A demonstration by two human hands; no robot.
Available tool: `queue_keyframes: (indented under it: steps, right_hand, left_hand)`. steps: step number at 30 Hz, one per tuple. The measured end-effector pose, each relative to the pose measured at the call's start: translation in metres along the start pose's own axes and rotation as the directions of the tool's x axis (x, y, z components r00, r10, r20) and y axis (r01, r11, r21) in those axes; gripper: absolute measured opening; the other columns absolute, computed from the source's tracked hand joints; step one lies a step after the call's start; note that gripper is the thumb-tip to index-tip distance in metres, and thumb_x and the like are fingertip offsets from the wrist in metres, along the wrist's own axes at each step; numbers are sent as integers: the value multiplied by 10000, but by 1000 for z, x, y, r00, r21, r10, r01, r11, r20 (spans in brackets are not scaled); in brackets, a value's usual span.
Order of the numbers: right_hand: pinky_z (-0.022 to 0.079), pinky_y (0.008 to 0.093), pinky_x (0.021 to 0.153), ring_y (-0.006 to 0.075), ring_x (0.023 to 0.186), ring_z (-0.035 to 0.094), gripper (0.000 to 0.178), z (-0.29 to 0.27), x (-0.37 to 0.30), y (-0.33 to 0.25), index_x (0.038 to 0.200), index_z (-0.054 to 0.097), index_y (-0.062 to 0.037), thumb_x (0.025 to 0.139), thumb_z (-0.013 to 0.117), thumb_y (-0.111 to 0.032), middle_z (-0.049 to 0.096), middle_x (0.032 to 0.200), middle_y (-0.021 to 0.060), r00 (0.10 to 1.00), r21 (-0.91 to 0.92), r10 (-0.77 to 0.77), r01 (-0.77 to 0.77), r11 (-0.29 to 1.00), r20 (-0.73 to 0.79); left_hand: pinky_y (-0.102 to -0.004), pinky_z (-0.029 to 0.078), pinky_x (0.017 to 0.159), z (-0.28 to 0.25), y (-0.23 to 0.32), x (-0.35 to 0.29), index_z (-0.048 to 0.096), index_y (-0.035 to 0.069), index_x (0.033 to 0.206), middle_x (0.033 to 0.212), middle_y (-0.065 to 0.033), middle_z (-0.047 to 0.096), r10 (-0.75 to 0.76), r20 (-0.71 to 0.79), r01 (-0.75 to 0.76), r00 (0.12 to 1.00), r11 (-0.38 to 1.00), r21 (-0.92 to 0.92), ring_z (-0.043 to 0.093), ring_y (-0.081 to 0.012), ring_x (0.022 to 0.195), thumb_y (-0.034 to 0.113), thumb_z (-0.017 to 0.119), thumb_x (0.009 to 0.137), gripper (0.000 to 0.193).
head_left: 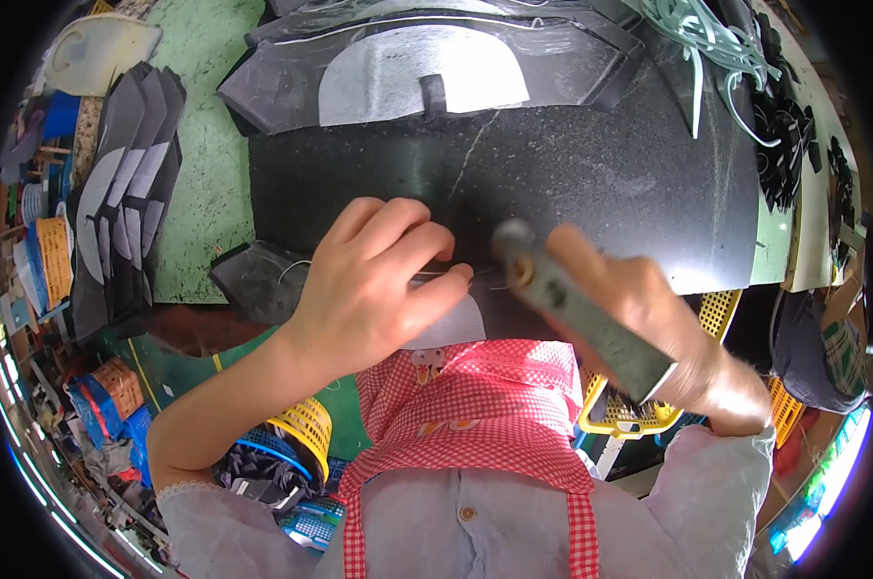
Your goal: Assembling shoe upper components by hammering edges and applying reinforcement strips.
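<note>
My left hand (pixel 383 275) is closed at the table's near edge, thumb and fingers curled over a flat black panel (pixel 261 280) with a pale grey patch (pixel 456 326). A thin white cord (pixel 296 268) runs along the panel and under my fingers; the fingertips are partly hidden. My right hand (pixel 639 299) grips a hammer (pixel 605 333), its heavy metal head tilted over the panel just right of my left hand. The hand and hammer are somewhat blurred, and most of the handle is hidden.
A dark work mat (pixel 591 183) covers the green table (pixel 200 222). Similar black panels (pixel 282 87) lie at the far side, with another stack (pixel 127 183) at the left. Pale green cords (pixel 711 48) lie far right. Below the table edge are yellow baskets (pixel 306 429).
</note>
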State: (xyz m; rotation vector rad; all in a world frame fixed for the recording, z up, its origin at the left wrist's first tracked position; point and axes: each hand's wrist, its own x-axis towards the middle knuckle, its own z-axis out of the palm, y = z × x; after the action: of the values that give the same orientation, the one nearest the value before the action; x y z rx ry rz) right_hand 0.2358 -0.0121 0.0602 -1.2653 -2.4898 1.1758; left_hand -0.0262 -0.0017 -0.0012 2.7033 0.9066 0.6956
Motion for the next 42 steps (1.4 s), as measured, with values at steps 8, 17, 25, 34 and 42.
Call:
queue_keyframes:
  steps: [8, 17, 25, 34, 42]
  right_hand:
    - [583, 478, 611, 383, 734, 740, 204, 3, 8, -10, 1103, 486, 1, 962, 600, -92, 685, 765, 217, 999, -21, -45, 45, 999, 9]
    - [418, 332, 562, 160, 607, 493, 150, -25, -22, 4, 1114, 627, -19, 1010, 686, -110, 546, 720, 86, 947, 121, 197, -171, 978, -253]
    - [470, 390, 595, 342, 621, 635, 185, -17, -53, 35, 1104, 605, 3, 1005, 701, -120, 637, 762, 148, 969, 242, 227, -197, 950, -101]
    - [498, 382, 560, 301, 724, 749, 170, -14, -34, 35, 1104, 562, -6, 1022, 683, -94, 664, 867, 182, 977, 224, 179, -150, 963, -113]
    - [524, 409, 584, 378, 737, 732, 172, -9, -21, 29, 1149, 584, -12, 1013, 674, -64, 672, 896, 185, 970, 227, 194, -159, 961, -145]
  left_hand:
    - [-382, 536, 688, -7, 1, -17, 780, 87, 858, 897, -36, 652, -177, -15, 172, 984, 974, -147, 635, -247, 840, 95, 891, 681, 209]
    - [-365, 553, 685, 37, 10, 36, 722, 97, 832, 888, -22, 656, -184, -26, 169, 983, 943, -285, 653, -225, 817, 109, 846, 765, 141]
    - [-358, 560, 747, 24, 6, 46, 821, 119, 998, 939, -32, 687, -257, 149, 292, 955, 905, -308, 646, -224, 862, 148, 899, 719, 290]
    - [-362, 506, 722, 29, 18, 34, 815, 125, 968, 946, -17, 632, -87, 17, 88, 996, 991, -101, 637, -212, 841, 134, 876, 708, 267]
    - [-380, 481, 806, 14, 1, 24, 821, 135, 979, 940, -13, 647, -176, 76, 187, 981, 964, -190, 606, -235, 894, 176, 890, 709, 282]
